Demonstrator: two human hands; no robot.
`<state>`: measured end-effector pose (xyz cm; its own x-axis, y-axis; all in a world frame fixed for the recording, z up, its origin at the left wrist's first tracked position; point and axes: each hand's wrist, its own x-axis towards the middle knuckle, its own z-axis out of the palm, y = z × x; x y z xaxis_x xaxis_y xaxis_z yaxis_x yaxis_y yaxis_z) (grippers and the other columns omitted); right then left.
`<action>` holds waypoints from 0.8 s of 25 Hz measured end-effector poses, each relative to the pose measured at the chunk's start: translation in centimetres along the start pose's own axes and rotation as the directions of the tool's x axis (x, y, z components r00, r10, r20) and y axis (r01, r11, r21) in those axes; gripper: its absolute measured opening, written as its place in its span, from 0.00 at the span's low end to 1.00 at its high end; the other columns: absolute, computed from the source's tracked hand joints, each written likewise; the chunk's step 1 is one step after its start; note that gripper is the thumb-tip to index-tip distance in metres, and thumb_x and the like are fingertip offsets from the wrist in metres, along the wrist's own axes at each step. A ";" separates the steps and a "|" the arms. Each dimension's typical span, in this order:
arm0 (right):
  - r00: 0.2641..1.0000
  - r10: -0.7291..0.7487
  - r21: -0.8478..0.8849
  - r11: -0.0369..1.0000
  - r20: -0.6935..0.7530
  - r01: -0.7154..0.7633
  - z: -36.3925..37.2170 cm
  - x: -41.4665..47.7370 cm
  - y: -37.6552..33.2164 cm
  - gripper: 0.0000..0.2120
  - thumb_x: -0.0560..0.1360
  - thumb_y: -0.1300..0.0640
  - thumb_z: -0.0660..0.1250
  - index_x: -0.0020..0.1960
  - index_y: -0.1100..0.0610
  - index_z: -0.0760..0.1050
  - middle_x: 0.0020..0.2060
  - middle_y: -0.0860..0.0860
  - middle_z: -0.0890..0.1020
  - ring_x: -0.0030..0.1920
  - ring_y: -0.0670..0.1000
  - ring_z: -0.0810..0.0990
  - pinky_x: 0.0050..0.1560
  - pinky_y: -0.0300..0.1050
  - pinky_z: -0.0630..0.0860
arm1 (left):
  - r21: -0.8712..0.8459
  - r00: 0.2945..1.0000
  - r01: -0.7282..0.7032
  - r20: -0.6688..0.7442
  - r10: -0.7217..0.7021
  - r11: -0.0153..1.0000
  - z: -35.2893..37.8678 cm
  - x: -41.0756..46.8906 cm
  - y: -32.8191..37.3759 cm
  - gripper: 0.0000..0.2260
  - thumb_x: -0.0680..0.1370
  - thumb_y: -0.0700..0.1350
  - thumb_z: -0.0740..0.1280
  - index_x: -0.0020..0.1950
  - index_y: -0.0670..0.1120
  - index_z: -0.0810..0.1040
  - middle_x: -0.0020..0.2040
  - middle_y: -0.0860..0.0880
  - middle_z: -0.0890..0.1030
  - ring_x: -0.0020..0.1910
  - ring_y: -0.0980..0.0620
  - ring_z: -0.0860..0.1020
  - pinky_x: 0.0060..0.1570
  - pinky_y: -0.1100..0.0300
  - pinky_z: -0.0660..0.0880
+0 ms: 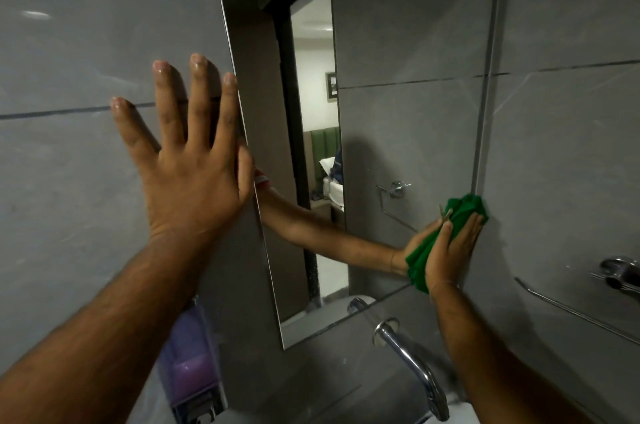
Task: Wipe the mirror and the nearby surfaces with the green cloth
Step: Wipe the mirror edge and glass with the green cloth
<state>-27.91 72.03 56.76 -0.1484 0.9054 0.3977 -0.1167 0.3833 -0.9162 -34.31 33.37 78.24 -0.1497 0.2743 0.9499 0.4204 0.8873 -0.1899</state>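
Note:
A tall frameless mirror [398, 112] hangs on the grey tiled wall [86, 43]. My right hand [453, 250] presses a bunched green cloth [467, 207] flat against the mirror's lower right edge, where glass meets tile. The cloth sticks out above my fingertips and below my palm. My left hand [187, 160] lies flat on the tile just left of the mirror, fingers spread, thumb side at the mirror's left edge, holding nothing. The mirror reflects my arm, the cloth and an open doorway.
A chrome tap [412, 364] juts from the wall below the mirror over a white basin. A wall soap dispenser [190, 371] with purple liquid sits under my left forearm. A chrome towel rail [581, 313] and bracket are on the right tile.

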 end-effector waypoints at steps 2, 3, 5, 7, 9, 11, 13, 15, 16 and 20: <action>1.000 0.022 0.012 1.000 -0.011 -0.022 0.0 -1.2 1.8 0.36 0.84 0.50 0.54 0.86 0.66 0.52 0.87 0.64 0.55 0.88 0.63 0.53 0.89 0.59 0.51 | -0.004 1.000 0.001 -0.005 -0.001 1.000 0.0 0.0 0.0 0.36 0.88 0.59 0.52 0.93 0.50 0.44 0.93 0.42 0.45 0.90 0.29 0.48 0.79 0.18 0.47; 0.999 0.035 0.028 0.999 -0.033 -0.034 0.1 -1.6 2.6 0.33 0.86 0.52 0.55 0.86 0.66 0.53 0.87 0.65 0.56 0.88 0.63 0.55 0.89 0.60 0.52 | -0.001 1.000 -0.002 -0.005 0.002 1.000 0.0 -0.1 0.0 0.35 0.88 0.59 0.51 0.93 0.50 0.44 0.93 0.42 0.45 0.90 0.29 0.48 0.79 0.17 0.48; 0.992 0.080 0.063 0.995 -0.101 -0.074 0.3 -2.0 3.8 0.28 0.88 0.58 0.57 0.86 0.64 0.57 0.85 0.65 0.61 0.86 0.65 0.62 0.87 0.61 0.59 | 0.013 1.000 0.001 -0.003 0.000 1.000 0.2 -0.1 -0.1 0.35 0.88 0.59 0.50 0.93 0.51 0.44 0.93 0.42 0.45 0.90 0.29 0.48 0.79 0.18 0.47; 0.977 0.143 0.051 0.989 -0.161 -0.136 0.2 -2.0 4.1 0.25 0.89 0.58 0.58 0.85 0.58 0.62 0.82 0.63 0.69 0.80 0.66 0.72 0.81 0.60 0.69 | 0.036 1.000 0.007 -0.002 -0.007 0.999 0.2 -0.1 0.0 0.36 0.88 0.59 0.51 0.93 0.50 0.44 0.92 0.41 0.46 0.90 0.29 0.49 0.79 0.19 0.47; 0.969 0.151 0.009 0.988 -0.194 -0.152 -0.4 -2.0 3.8 0.24 0.89 0.56 0.59 0.84 0.55 0.65 0.80 0.62 0.73 0.76 0.67 0.77 0.77 0.59 0.75 | 0.074 1.000 0.009 0.001 -0.009 0.997 0.2 0.0 0.2 0.37 0.87 0.58 0.54 0.93 0.50 0.45 0.92 0.41 0.48 0.89 0.29 0.50 0.80 0.19 0.47; 0.970 0.134 -0.011 0.990 -0.204 -0.139 -1.2 -2.4 2.5 0.23 0.89 0.56 0.58 0.84 0.55 0.66 0.78 0.64 0.75 0.72 0.69 0.79 0.72 0.58 0.77 | 0.080 1.000 0.014 0.020 -0.015 0.997 -0.2 0.2 0.5 0.38 0.86 0.58 0.56 0.93 0.49 0.47 0.92 0.41 0.49 0.90 0.30 0.51 0.80 0.20 0.49; 0.979 0.081 -0.007 0.996 -0.190 -0.083 -2.0 -3.3 -0.9 0.23 0.89 0.55 0.58 0.84 0.54 0.65 0.77 0.65 0.76 0.69 0.71 0.80 0.67 0.59 0.78 | 0.067 0.997 0.007 0.071 -0.012 0.998 -1.2 0.0 0.7 0.38 0.86 0.58 0.56 0.93 0.48 0.47 0.92 0.41 0.48 0.90 0.31 0.49 0.82 0.21 0.49; 0.984 -0.058 0.037 0.997 -0.167 0.065 -2.5 -3.8 -6.2 0.23 0.89 0.55 0.58 0.84 0.55 0.66 0.76 0.65 0.77 0.70 0.70 0.80 0.67 0.56 0.78 | 0.053 0.989 -0.036 0.147 0.028 0.998 -2.3 -0.4 0.2 0.37 0.87 0.59 0.55 0.93 0.49 0.46 0.93 0.43 0.44 0.91 0.36 0.45 0.85 0.26 0.46; 0.979 -0.136 0.088 0.985 -0.149 0.150 -2.4 -3.8 -9.2 0.23 0.89 0.57 0.58 0.83 0.58 0.67 0.77 0.64 0.76 0.72 0.67 0.79 0.70 0.51 0.76 | 0.034 0.985 -0.046 0.169 0.040 0.998 -3.0 -0.5 -0.4 0.37 0.87 0.60 0.56 0.94 0.50 0.46 0.93 0.43 0.44 0.91 0.39 0.44 0.87 0.29 0.44; 0.908 -0.414 0.302 0.860 -0.061 0.412 -1.7 -6.0 -23.9 0.23 0.89 0.61 0.58 0.83 0.60 0.66 0.80 0.59 0.74 0.79 0.57 0.75 0.76 0.30 0.67 | 0.066 0.987 0.091 0.127 -0.099 0.994 -8.7 -0.3 -6.6 0.37 0.87 0.59 0.57 0.94 0.51 0.47 0.93 0.44 0.44 0.92 0.44 0.44 0.88 0.36 0.45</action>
<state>-22.53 57.74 76.16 -0.0263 0.6751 0.7373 -0.4578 0.6475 -0.6092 -29.24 24.24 81.35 -0.3030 0.2302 0.9248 0.3453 0.9310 -0.1186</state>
